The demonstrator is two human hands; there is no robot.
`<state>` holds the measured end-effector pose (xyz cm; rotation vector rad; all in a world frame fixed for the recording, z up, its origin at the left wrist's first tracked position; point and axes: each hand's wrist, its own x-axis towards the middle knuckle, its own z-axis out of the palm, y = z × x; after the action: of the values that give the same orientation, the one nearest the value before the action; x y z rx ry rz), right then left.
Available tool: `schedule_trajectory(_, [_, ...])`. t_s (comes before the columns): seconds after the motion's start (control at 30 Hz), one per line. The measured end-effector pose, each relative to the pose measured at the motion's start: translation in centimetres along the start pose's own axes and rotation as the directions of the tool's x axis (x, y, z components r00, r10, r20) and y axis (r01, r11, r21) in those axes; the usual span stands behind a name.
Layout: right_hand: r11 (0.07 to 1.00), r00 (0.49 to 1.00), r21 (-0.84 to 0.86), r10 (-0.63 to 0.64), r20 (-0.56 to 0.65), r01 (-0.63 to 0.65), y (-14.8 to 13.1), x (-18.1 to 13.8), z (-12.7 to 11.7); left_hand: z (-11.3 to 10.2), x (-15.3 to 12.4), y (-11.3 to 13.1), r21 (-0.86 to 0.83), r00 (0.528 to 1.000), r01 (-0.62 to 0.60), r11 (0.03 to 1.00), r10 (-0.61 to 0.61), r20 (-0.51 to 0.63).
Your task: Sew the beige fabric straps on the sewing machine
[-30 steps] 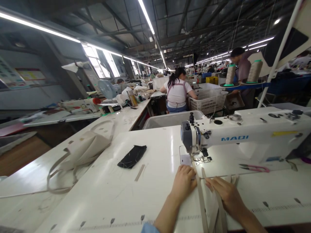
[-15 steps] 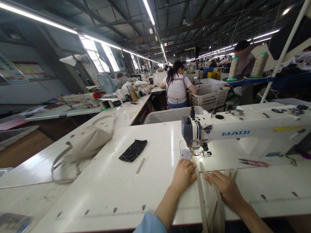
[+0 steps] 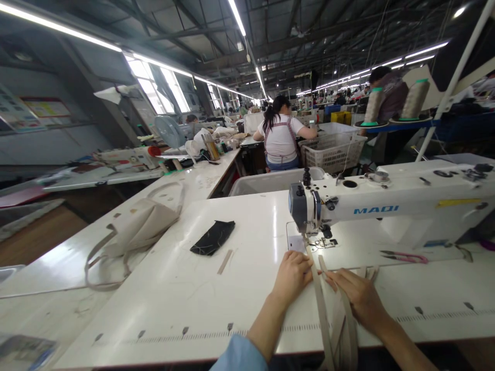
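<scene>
Tan straps [image 3: 351,335] pinched in right hand [image 3: 356,294], two o'clock; can't tell grip of left hand [image 3: 293,273], ten; might tangle, crossed at six.

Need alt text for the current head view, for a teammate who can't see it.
The left hand touches a beige strip leading up to a white sewing machine, while the right hand holds more strips beside it. A piece of black cloth lies on the white tabletop to the left.
</scene>
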<state>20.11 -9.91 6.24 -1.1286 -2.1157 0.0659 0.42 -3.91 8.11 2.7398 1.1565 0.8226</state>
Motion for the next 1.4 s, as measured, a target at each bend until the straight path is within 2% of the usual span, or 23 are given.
schedule_trajectory(0.5, [0.999, 0.998, -0.004, -0.032, -0.053, 0.032, -0.13, 0.14, 0.52, 0.04, -0.44, 0.07, -0.041, 0.999, 0.038, 0.998, -0.040, -0.030])
schedule_trajectory(0.6, [0.998, 0.998, 0.018, -0.056, -0.038, 0.057, -0.07, 0.13, 0.63, -0.01, -0.50, 0.07, -0.026, 0.999, 0.051, 0.998, -0.051, -0.014])
schedule_trajectory(0.8, [0.998, 1.000, 0.048, 0.030, 0.009, -0.030, -0.50, 0.09, 0.25, -0.15, -0.44, 0.11, -0.021, 0.999, 0.050, 0.999, -0.050, 0.001])
schedule_trajectory(0.93, [1.000, 1.000, 0.009, -0.019, -0.007, 0.019, -0.13, -0.07, 0.46, -0.18, -0.37, 0.09, -0.022, 0.999, 0.042, 0.999, -0.042, 0.009])
schedule_trajectory(1.4, [1.000, 1.000, -0.006, -0.020, 0.011, 0.020, -0.25, 0.30, -0.16, -0.34, -0.17, 0.24, -0.008, 1.000, 0.029, 1.000, -0.029, 0.010])
